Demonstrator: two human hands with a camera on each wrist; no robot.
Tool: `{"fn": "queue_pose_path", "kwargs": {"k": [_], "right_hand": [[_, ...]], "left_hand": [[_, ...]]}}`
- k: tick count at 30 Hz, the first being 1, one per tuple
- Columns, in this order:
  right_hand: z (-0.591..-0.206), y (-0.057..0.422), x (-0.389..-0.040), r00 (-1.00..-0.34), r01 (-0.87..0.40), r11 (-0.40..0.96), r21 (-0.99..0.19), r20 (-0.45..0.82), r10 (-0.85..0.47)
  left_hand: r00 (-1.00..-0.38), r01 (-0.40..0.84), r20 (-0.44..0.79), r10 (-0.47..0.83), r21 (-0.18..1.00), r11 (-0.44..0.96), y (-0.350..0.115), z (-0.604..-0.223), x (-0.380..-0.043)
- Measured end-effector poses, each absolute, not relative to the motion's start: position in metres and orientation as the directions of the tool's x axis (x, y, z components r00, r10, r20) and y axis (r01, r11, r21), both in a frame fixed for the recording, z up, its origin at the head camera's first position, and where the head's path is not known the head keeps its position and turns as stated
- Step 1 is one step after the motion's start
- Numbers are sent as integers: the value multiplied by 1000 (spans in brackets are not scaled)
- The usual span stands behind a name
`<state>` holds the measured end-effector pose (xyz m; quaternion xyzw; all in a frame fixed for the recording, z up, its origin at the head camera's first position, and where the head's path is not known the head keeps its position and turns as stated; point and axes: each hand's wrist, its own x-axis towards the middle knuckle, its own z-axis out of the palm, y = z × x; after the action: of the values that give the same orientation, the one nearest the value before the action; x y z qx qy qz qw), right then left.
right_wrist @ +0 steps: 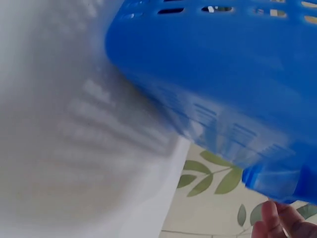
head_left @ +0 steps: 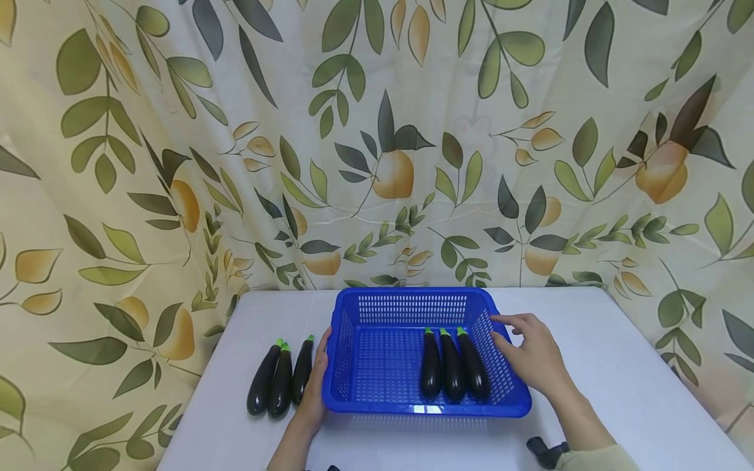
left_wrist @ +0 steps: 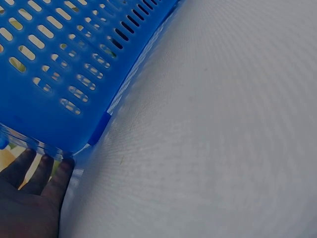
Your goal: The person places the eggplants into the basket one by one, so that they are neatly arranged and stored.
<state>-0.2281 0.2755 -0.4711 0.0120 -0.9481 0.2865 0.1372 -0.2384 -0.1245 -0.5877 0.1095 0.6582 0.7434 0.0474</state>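
On the white bench (head_left: pixel 595 353) lie three eggplants (head_left: pixel 281 386), left of one blue basket (head_left: pixel 381 366) holding three more eggplants (head_left: pixel 453 373). Behind hangs a leafy curtain (head_left: pixel 377 144). Between loose eggplants and basket, the left hand (head_left: pixel 316 383) lays straight fingers alongside; the right hand (head_left: pixel 530 347) bends at the opposite rim, its grip impossible to tell.

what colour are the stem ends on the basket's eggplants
Green stem ends, clearest in the head view.
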Motion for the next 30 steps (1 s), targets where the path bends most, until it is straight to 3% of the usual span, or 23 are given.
{"fn": "queue_pose_path", "kwargs": {"k": [30], "right_hand": [[-501, 297, -228, -992, 13, 732, -682, 80, 93]], "left_hand": [[-967, 80, 111, 230, 987, -139, -126, -589, -240]]}}
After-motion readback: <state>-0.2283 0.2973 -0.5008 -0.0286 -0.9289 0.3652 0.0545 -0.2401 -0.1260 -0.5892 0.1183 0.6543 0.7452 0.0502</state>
